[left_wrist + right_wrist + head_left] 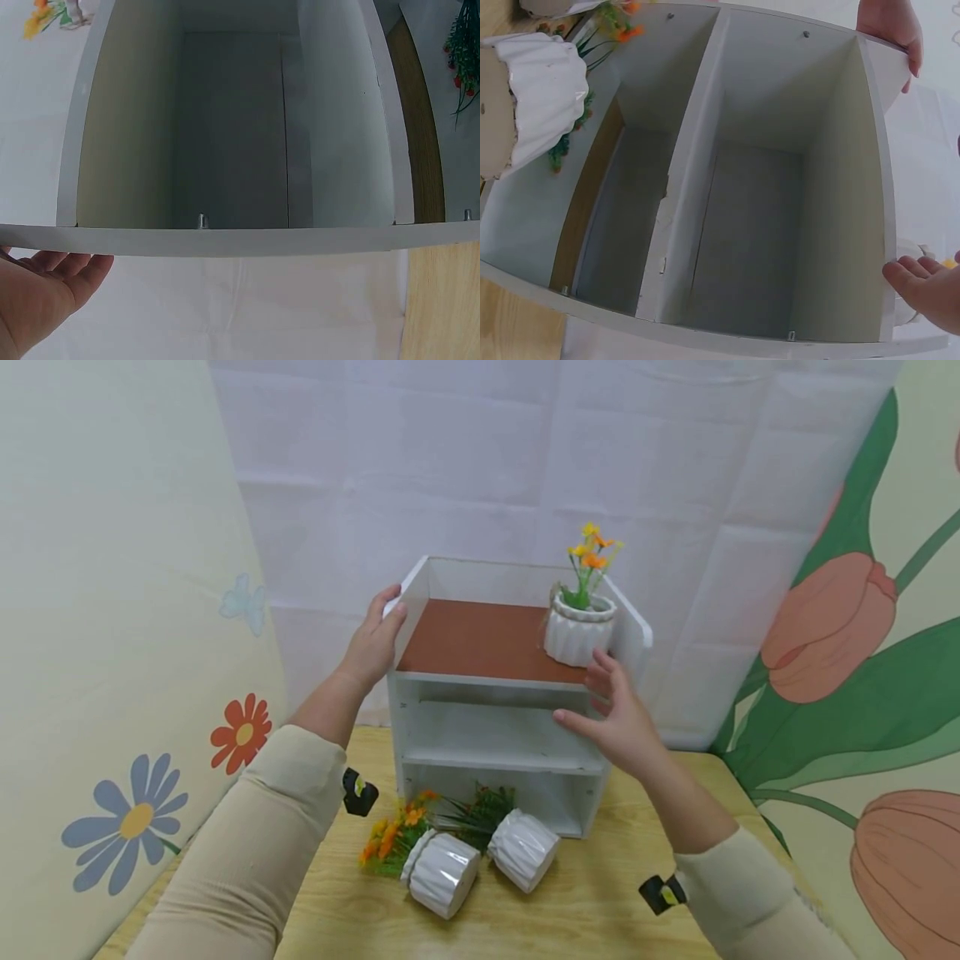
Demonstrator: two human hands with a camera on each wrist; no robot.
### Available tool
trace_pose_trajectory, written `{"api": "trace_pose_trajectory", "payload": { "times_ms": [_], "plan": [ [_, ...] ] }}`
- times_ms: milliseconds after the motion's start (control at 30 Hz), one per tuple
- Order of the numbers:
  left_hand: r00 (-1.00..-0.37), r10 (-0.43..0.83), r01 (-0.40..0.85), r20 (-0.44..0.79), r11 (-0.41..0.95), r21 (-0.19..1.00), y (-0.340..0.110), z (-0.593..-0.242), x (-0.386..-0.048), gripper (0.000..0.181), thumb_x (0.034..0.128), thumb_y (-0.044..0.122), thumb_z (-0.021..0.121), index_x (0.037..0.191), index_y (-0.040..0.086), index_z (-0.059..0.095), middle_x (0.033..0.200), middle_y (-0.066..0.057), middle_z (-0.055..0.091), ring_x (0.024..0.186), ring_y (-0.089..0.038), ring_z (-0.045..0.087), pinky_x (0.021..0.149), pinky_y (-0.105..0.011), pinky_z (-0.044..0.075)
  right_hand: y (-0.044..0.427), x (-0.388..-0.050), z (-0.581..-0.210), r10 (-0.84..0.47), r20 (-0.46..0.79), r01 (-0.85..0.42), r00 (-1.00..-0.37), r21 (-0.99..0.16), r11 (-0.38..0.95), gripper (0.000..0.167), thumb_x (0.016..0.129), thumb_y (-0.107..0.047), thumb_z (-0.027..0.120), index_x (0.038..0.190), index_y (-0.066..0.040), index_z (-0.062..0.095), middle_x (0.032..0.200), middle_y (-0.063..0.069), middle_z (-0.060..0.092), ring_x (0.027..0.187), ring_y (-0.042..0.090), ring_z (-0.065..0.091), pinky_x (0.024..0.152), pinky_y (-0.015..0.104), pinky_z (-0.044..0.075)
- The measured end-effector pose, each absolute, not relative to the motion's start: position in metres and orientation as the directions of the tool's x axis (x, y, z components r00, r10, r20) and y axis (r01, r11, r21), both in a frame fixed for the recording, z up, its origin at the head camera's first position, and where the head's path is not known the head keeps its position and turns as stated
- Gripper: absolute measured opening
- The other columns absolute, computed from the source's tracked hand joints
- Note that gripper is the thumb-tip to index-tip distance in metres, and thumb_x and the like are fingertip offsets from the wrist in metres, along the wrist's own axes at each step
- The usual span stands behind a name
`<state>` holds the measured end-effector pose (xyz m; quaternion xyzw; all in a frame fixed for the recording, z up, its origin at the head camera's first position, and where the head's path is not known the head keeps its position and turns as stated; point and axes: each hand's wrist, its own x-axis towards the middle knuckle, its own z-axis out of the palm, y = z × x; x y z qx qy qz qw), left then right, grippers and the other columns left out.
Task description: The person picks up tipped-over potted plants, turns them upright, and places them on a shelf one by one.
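Observation:
A small white shelf (pixel 498 762) with a brown top board stands on the table. At its upper left side panel, my left hand (pixel 375 639) grips the edge. On the right of the top board stands a white ribbed flowerpot (pixel 576 637) upright, with yellow and orange artificial flowers. My right hand (pixel 618 718) is just in front of that pot, fingers spread and nothing held. Whether its fingertips touch the pot is unclear. In the left wrist view, the fingers (pixel 79 274) of the left hand lie along the panel's outer face.
Two more white pots lie tipped over before the shelf: one with orange flowers (pixel 441 872), another with dark green leaves (pixel 523 850). The wooden table (pixel 600 910) extends in front of them. A white cloth (pixel 390 460) hangs behind; flower-printed panels stand on both sides.

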<state>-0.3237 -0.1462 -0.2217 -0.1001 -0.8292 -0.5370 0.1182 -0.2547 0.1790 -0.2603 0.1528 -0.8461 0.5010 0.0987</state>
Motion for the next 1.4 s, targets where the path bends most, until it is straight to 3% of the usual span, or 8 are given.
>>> {"api": "trace_pose_trajectory", "payload": {
  "times_ms": [367,900,1400],
  "plan": [
    [-0.951,0.039,0.295,0.306,0.41,0.863,-0.146,-0.222,-0.325,0.057,0.1052,0.044,0.024,0.158,0.026,0.011,0.15,-0.023,0.034,0.134,-0.041,0.038,0.111,-0.062,0.031,0.18,-0.251,-0.278,-0.189,0.285,-0.341,-0.94,-0.813,0.472,0.096,0.086,-0.025,0.077,0.157,-0.017,0.013,0.157,0.013,0.031,0.146,0.034,0.03,0.116,0.054,0.031],
    [-0.956,0.034,0.281,0.293,0.402,0.871,-0.145,-0.22,-0.324,0.057,0.1052,0.045,0.024,0.158,0.028,0.011,0.153,-0.021,0.033,0.136,-0.04,0.036,0.112,-0.063,0.03,0.172,-0.246,-0.317,-0.26,0.229,-0.324,-0.938,-0.847,0.422,0.096,0.083,-0.016,0.078,0.156,-0.01,0.016,0.155,0.025,0.03,0.142,0.043,0.034,0.114,0.057,0.032],
    [-0.953,0.028,0.286,0.302,0.411,0.866,-0.145,-0.222,-0.326,0.057,0.1052,0.044,0.024,0.158,0.026,0.012,0.15,-0.023,0.035,0.133,-0.04,0.038,0.11,-0.062,0.032,0.162,-0.241,-0.353,-0.266,0.136,-0.244,-0.954,-0.868,0.433,0.096,0.082,-0.02,0.08,0.156,-0.012,0.019,0.154,0.023,0.034,0.139,0.043,0.038,0.114,0.055,0.034]
  ]
}}
